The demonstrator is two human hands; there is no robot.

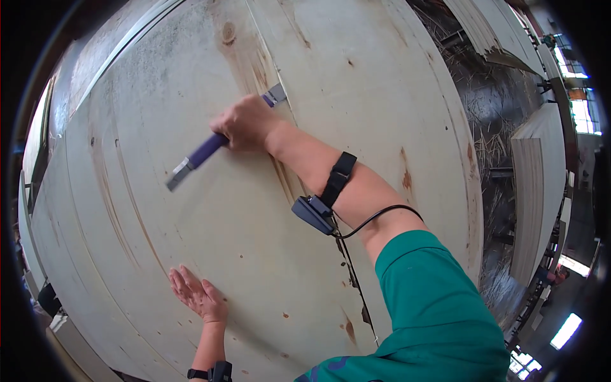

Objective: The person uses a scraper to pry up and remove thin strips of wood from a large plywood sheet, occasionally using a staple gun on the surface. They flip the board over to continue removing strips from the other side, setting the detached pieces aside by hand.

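Note:
My right hand is closed round the middle of a long purple-handled scraper with grey metal at both ends. Its far end, a flat blade, meets the pale wood veneer sheet at the seam between two pieces. The near end points down and left, above the sheet. Lower left, my left hand lies flat on the veneer with its fingers stretched out, holding nothing. The lower stretch of the seam shows dark, ragged gaps. Knots and brown streaks mark the wood.
Stacks of panels stand off to the right. Between them and my sheet runs a dark gap strewn with wood scraps. A black strap with a small device and cable sits on my right forearm; another band is at my left wrist.

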